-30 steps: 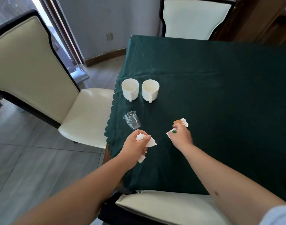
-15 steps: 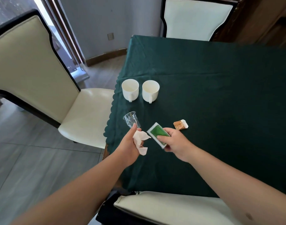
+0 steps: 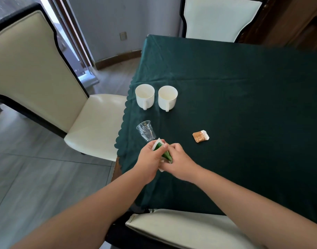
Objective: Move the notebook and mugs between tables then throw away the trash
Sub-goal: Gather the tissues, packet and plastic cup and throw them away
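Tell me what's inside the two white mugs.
Both white mugs look empty: only pale inner walls show. The very bottoms are partly hidden by the near rims.

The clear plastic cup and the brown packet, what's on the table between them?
Head view: nothing; only bare green tablecloth lies between the clear plastic cup and the brown packet.

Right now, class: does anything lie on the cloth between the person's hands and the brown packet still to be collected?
Nothing visible. Bare green cloth separates the right hand from the brown packet; the clear cup stands off to the left.
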